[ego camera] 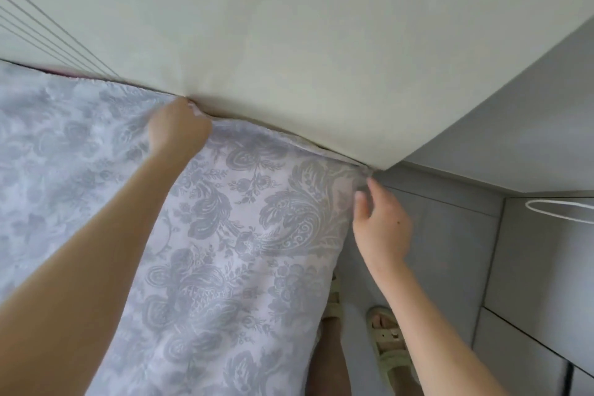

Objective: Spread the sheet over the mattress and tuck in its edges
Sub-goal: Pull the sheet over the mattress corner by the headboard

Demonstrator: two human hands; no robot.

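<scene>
Evidently, the pale, grey-floral sheet [257, 235] is clenched by the left hand [180, 128] against the wall [289, 42]. By the wall's end, the grip of the right hand [382, 228] cannot be told.

looks like a home bedroom: bed with floral sheet [241, 235] against a pale wall [289, 26], grey tiled floor [450, 235] at right

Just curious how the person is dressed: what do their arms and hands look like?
The left arm and right arm are bare as far as the picture shows, with no sleeves in view. The left hand and right hand wear no gloves, and no rings, watch or bracelet can be seen.
</scene>
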